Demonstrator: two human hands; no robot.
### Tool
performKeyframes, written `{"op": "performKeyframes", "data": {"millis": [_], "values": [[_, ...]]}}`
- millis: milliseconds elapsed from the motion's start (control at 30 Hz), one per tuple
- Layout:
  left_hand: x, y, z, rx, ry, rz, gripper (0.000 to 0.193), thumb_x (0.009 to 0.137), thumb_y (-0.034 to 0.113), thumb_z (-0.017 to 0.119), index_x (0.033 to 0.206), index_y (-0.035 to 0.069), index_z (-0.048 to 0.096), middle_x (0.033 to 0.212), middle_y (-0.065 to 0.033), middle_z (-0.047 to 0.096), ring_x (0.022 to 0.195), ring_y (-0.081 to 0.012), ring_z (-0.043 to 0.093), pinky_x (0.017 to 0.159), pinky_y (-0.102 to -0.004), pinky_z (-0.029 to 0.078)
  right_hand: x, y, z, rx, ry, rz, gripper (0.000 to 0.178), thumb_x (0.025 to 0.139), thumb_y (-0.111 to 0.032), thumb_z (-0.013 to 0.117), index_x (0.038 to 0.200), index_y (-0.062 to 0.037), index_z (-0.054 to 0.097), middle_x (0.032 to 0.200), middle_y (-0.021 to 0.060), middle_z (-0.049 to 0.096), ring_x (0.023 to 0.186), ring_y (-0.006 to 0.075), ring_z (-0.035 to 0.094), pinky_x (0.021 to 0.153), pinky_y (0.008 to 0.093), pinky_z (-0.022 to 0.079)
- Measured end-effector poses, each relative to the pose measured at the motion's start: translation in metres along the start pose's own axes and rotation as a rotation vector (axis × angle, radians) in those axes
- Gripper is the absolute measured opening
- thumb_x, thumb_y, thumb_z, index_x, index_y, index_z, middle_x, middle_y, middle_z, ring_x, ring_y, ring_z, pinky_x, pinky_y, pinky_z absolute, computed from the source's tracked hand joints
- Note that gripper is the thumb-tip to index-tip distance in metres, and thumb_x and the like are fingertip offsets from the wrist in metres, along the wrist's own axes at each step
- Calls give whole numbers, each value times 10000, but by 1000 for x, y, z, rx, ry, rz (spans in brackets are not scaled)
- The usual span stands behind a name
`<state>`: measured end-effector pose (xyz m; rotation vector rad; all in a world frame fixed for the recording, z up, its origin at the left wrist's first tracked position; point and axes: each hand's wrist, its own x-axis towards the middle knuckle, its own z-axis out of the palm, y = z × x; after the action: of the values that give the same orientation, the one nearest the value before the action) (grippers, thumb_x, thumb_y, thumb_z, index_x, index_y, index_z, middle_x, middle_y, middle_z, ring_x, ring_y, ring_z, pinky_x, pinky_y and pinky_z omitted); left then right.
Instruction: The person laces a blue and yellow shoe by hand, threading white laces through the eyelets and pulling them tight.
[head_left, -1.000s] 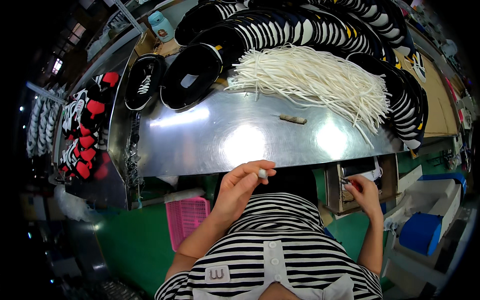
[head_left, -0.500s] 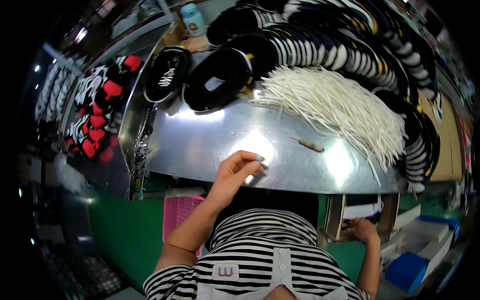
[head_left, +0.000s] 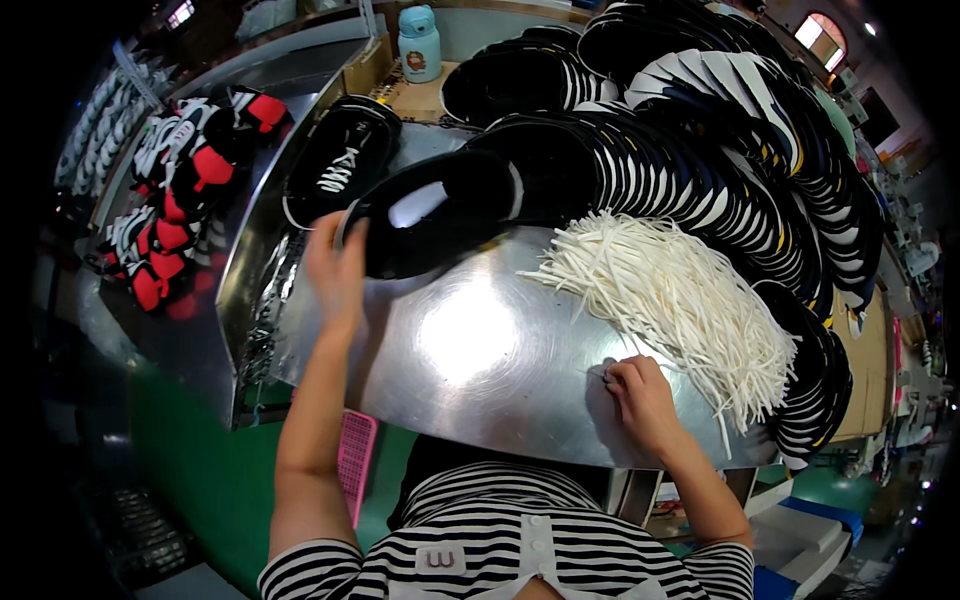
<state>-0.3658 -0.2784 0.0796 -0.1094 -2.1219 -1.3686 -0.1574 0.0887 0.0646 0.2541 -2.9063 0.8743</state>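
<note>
A black shoe upper (head_left: pixel 460 235) with a pale patch inside lies at the table's far left, slightly blurred along its near edge. My left hand (head_left: pixel 335 270) has its fingers and thumb closed around the left end of that upper. Low over the metal table my right hand (head_left: pixel 643 398) is pinched, its fingertips at the surface; what sits between them is mostly hidden. Just beyond it spreads a heap of white shoelaces (head_left: pixel 680 310). Left of the upper stands a black laced shoe (head_left: pixel 345 165).
Long nested rows of black, white and yellow shoe uppers (head_left: pixel 690 190) curve around the back and right. A light-blue bottle (head_left: pixel 420 45) stands at the back. Red, black and white shoe pieces (head_left: pixel 210 170) lie on a left side surface. Below the metal table (head_left: pixel 500 400) shows a pink basket (head_left: pixel 357 460).
My left hand has gone from the table's near edge to the shoe upper. My right hand has risen from the drawer onto the table, where a small brownish object lay. The view has shifted.
</note>
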Motion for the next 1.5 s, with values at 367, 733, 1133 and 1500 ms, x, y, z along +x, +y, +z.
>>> {"op": "performKeyframes", "data": {"millis": [367,733,1133,1500], "values": [[-148,103,-6,106,-844,319,504,749,117,760,1222,69,592,1262,-131,587,1096,-337,577,926,-460,438,124,-3,-7,-84,24,-124,197,840,-63,663,1034,-79,633,985,123,591,765,302,642,656,392,513],[-67,34,14,437,-553,772,319,643,379,714,684,71,641,810,-94,569,873,-297,528,791,-431,422,167,63,45,-209,95,-218,82,789,11,639,848,-46,642,794,122,638,701,285,641,626,376,512],[-74,37,-1,615,-1005,715,416,814,488,676,703,90,724,705,-121,688,648,-320,662,593,-446,488,102,-88,-64,679,35,-449,103,955,-12,482,999,-45,569,896,52,563,776,90,513,657,214,415],[-73,46,-55,164,-1406,-438,620,900,542,656,1082,-50,682,866,-134,706,741,-207,641,680,-344,506,30,-110,49,1242,-120,404,169,956,-105,618,1090,-8,584,763,88,667,480,46,439,430,191,317]]}}
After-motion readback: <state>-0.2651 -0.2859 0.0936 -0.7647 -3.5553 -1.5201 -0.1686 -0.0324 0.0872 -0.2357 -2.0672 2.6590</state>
